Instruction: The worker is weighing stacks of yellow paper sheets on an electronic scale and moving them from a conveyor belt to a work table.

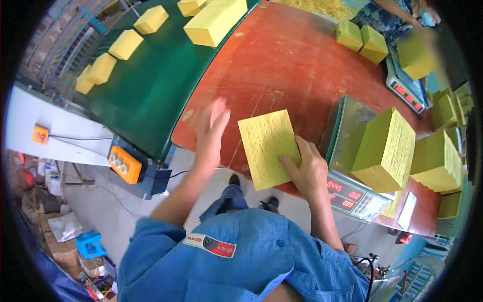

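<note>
My right hand [311, 168] grips a thin sheaf of yellow punched paper [266, 146] by its right edge, thumb on top, above the front edge of the red table [282, 55]. Rows of curved cuts mark its face. Left of the sheaf, my left hand [214, 128] is raised with its fingers stretched out and nothing in it, slightly blurred. To the right, a thick block of the same yellow paper [385, 151] rests on a digital scale [347, 123] with lit red digits.
A green conveyor belt [151, 75] at the left carries several yellow paper blocks [126, 44]. An orange button box [125, 164] hangs at its near end. More yellow stacks [437, 161] stand at the right. Across the table, another person [385, 17] is beside a second scale [405, 90].
</note>
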### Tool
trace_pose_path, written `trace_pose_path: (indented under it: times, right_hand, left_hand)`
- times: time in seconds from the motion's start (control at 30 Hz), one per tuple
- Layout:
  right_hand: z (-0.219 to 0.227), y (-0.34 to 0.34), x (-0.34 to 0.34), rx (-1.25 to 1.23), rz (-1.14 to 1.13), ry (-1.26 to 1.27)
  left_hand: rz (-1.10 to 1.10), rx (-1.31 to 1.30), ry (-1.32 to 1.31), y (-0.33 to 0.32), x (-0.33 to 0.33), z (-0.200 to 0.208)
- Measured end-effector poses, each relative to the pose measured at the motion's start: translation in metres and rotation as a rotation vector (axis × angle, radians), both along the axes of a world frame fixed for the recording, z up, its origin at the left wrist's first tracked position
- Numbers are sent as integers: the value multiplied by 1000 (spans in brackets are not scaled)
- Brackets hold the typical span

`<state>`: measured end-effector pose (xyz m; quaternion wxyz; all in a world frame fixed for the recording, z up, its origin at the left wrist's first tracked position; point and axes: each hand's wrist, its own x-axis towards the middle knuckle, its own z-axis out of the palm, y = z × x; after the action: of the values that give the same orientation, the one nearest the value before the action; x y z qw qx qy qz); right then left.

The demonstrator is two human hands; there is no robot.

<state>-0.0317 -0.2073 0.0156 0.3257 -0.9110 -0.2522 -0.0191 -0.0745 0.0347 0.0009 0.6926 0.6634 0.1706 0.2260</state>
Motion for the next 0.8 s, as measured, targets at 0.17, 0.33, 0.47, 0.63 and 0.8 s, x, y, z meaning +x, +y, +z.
trace_pose_path:
  times: [0.17,0.33,0.47,0.63,0.8]
  right_hand:
    - [-14,-2,-10,126,147,38]
    - [-13,-7,-33,116,241,76]
    - [-26,-12,-36,174,224,120]
    - [-36,-22,-43,322,281,377]
    - [-59,-55,-54,411,173,575]
  left_hand:
    - [129,-333,397,-86,-98,-4]
    - [-123,-681,188,-86,-120,-18]
    - [-147,-785,134,-77,-122,-44]
    - [-144,-492,136,-66,-139,-61]
    - [-342,-239,184,-53,-146,-69]
